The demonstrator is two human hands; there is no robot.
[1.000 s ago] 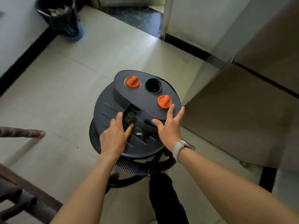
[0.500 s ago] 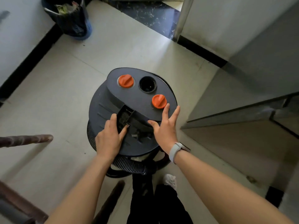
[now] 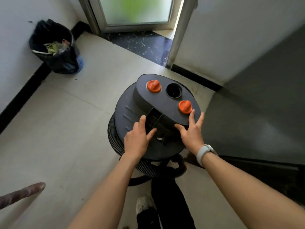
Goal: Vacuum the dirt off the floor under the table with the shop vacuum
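Since the earlier frames the view has swung up toward the glazed door (image 3: 137, 12) and the waste bin (image 3: 56, 48), and the shop vacuum (image 3: 155, 116) now stands nearer the grey wall on the right; both hands have stayed on its lid in much the same placement. The shop vacuum stands upright on the tiled floor (image 3: 66, 129), directly ahead of the person, with its ribbed hose (image 3: 115, 142) coiled around the drum on the left and near sides. The left hand (image 3: 137, 142) rests flat on the lid, fingers extended and loosely spread, the thumb reaching toward the recessed carry handle (image 3: 154, 119). The right hand (image 3: 192, 134) likewise lies flat with fingers extended and spread, its fingertips just beside the nearer orange knob (image 3: 185, 106); neither hand holds anything. The handle recess lies between the two hands, its long axis running away from the person and slightly to the right. The left thumb is the closer digit to it. No table is in view, so the unit probably still has to be brought to the work area. To lift or steer the unit, a hand would need to curl into that recess.
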